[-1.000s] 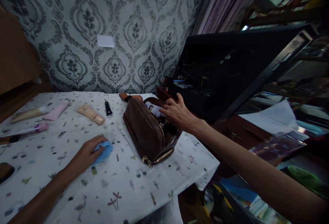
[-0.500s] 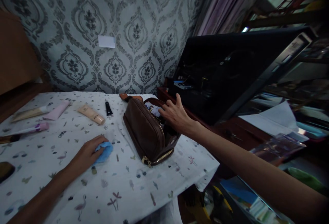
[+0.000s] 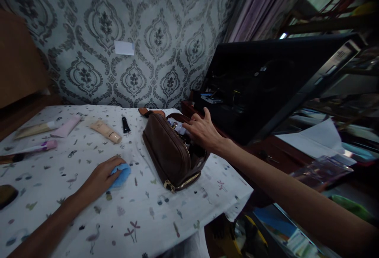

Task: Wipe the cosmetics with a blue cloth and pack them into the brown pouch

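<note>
My left hand (image 3: 108, 171) rests on the patterned cloth, fingers curled round a light blue cloth (image 3: 121, 176). A brown leather toiletry bag (image 3: 167, 151) stands unzipped in the middle, its gold zip pulls toward me. Over the bag's opening is my right hand (image 3: 203, 131), its fingers bent down into it and one digit pointing up. What those fingers grip is hidden; a pale crumpled item (image 3: 177, 125) lies beside them inside the bag. Left of the bag are a small black tube (image 3: 125, 124) and a beige tube (image 3: 106, 131).
Farther left lie a pink tube (image 3: 68, 126), a yellowish tube (image 3: 35, 130), a brush with a purple end (image 3: 44, 146) and a dark brush head (image 3: 7, 195). A large black screen (image 3: 266, 84) leans at right. The table's front edge (image 3: 219, 216) drops off near my right arm.
Almost nothing differs. My right hand stays at the bag's opening with a very slight shift of its fingers; my left hand keeps the blue cloth in place.
</note>
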A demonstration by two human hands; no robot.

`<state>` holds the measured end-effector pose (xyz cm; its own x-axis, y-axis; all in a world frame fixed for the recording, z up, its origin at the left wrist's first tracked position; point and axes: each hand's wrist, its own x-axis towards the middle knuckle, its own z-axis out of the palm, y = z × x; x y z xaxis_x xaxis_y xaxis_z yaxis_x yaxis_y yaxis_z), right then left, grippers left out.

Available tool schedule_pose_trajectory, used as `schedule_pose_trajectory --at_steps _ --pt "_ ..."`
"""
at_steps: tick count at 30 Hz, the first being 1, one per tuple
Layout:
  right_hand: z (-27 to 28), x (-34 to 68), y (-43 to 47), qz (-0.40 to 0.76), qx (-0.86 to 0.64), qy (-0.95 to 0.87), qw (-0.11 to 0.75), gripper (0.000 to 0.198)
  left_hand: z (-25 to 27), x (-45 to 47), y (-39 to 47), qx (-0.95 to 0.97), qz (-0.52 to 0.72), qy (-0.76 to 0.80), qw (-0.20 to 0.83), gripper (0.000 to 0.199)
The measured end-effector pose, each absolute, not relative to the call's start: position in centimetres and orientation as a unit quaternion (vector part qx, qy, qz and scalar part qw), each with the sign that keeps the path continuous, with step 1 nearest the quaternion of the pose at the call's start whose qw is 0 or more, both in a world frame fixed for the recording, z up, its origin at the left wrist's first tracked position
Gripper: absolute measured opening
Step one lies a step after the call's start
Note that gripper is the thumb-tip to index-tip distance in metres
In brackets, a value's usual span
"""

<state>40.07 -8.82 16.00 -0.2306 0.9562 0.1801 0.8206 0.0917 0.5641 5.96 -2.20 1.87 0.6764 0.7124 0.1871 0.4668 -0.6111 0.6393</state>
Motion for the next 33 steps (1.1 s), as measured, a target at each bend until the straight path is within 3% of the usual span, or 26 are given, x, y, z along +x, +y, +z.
schedule_pose_trajectory --at_steps 10,21,33 --pt "15.7 40.1 -8.9 0.344 0.623 0.689 0.137 0.020 1.9 6.0 -2.2 0.875 0.198 0.342 0.279 0.035" --pt "16.0 39.6 -8.2 0.318 0.625 0.693 0.167 0.022 1.9 6.0 -2.4 0.883 0.205 0.331 0.261 0.037" --pt "16.7 40.0 -8.4 0.251 0.646 0.713 0.105 0.018 1.3 5.9 -2.2 0.887 0.198 0.333 0.253 0.034"
